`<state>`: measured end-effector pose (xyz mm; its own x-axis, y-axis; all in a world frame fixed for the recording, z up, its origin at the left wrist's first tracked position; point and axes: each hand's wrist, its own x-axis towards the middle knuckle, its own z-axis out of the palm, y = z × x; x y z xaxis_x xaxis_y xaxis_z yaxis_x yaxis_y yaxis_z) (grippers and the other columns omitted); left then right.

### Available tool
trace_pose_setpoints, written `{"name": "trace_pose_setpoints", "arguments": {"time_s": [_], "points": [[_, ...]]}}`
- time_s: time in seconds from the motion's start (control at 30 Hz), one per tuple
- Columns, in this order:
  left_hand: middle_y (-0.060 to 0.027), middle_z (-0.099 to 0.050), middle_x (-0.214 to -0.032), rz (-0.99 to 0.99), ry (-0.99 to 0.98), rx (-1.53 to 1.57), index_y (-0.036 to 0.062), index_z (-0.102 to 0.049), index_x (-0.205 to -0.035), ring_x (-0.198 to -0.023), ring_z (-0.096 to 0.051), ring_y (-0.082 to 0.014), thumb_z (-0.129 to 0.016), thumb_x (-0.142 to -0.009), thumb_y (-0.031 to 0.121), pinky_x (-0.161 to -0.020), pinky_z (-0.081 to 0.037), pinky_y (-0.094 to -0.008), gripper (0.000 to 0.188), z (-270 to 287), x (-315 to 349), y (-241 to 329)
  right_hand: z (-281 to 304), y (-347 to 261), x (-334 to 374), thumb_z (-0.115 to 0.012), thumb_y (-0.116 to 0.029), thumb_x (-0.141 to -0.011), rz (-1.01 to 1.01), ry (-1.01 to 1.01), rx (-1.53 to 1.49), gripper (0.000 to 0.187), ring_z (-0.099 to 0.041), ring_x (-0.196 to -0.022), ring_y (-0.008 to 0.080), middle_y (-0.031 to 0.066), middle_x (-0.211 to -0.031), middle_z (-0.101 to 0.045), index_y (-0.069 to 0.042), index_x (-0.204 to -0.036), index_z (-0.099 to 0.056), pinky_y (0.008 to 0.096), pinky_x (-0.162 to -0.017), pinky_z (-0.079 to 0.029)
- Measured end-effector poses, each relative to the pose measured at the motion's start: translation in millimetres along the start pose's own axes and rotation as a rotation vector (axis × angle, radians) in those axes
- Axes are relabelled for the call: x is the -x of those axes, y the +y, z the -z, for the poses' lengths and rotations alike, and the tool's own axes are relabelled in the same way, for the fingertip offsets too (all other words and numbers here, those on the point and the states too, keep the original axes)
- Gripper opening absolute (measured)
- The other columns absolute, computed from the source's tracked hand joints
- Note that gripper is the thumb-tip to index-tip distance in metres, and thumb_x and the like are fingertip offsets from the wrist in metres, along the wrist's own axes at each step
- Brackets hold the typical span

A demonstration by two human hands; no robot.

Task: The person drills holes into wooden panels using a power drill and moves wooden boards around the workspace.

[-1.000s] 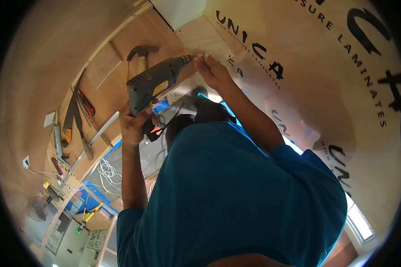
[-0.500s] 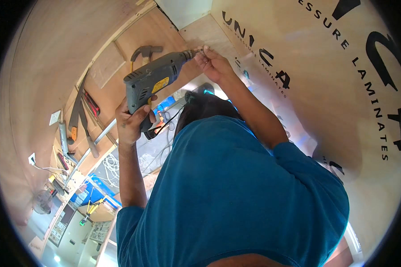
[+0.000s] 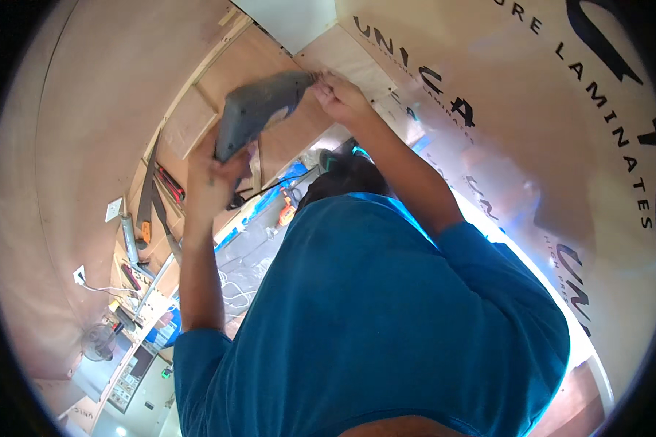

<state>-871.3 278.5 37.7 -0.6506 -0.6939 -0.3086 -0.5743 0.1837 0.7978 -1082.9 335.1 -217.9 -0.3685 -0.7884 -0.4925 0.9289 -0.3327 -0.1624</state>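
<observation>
My left hand, smeared by motion, is wrapped round the handle of a dark grey power drill. The drill is tilted, with its front end up and to the right. At that front end the fingers of my right hand are pinched together. Blur hides the chuck and whatever bit is in it. A black cord trails from near the handle toward the right. Behind the drill lies a brown wooden panel surface.
Handsaws and a red-handled tool lie on the ledge at left. A wall socket has a plug in it. Large printed boards stand close on the right. An orange tool lies on the grey surface below.
The drill has tilted more steeply and blurred, and now covers the hammer seen before. My right hand has shifted slightly left and down. The whole view has turned a little.
</observation>
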Motion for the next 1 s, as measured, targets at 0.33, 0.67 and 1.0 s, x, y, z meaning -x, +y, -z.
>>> {"name": "trace_pose_setpoints", "arguments": {"time_s": [0.33,0.67,1.0], "points": [[-0.0021,-0.058,-0.070,-0.178,-0.169,-0.388,-0.0033,-0.062,-0.114,-0.051,-0.054,-0.0087,-0.067,-0.089,0.021,-0.047,-0.043,-0.0255,0.035,-1,-111,98,-29,6,-116,-0.046,0.003,-0.097,0.006,-0.012,-0.468,0.012,-0.062,-0.087,0.0253,0.0137,-0.096,-0.059,0.006,-0.107,-0.051,0.0390,-0.086,-0.059],[-0.0003,-0.054,-0.067,-0.184,-0.231,-0.320,-0.0031,-0.061,-0.108,-0.048,-0.053,-0.0077,-0.067,-0.090,0.022,-0.042,-0.040,-0.0242,0.032,-14,-143,96,-33,-8,-119,-0.047,0.000,-0.098,0.072,0.181,-0.462,0.009,-0.062,-0.083,0.0213,0.0118,-0.093,-0.057,0.003,-0.105,-0.052,0.0362,-0.087,-0.060],[-0.0012,-0.054,-0.065,-0.177,-0.214,-0.287,-0.0023,-0.061,-0.109,-0.048,-0.055,-0.0085,-0.067,-0.088,0.023,-0.041,-0.041,-0.0239,0.034,-12,-148,88,5,-7,-93,-0.048,-0.001,-0.098,0.287,-0.084,0.203,0.012,-0.064,-0.087,0.0215,0.0106,-0.093,-0.063,0.005,-0.101,-0.057,0.0363,-0.082,-0.060]]}}
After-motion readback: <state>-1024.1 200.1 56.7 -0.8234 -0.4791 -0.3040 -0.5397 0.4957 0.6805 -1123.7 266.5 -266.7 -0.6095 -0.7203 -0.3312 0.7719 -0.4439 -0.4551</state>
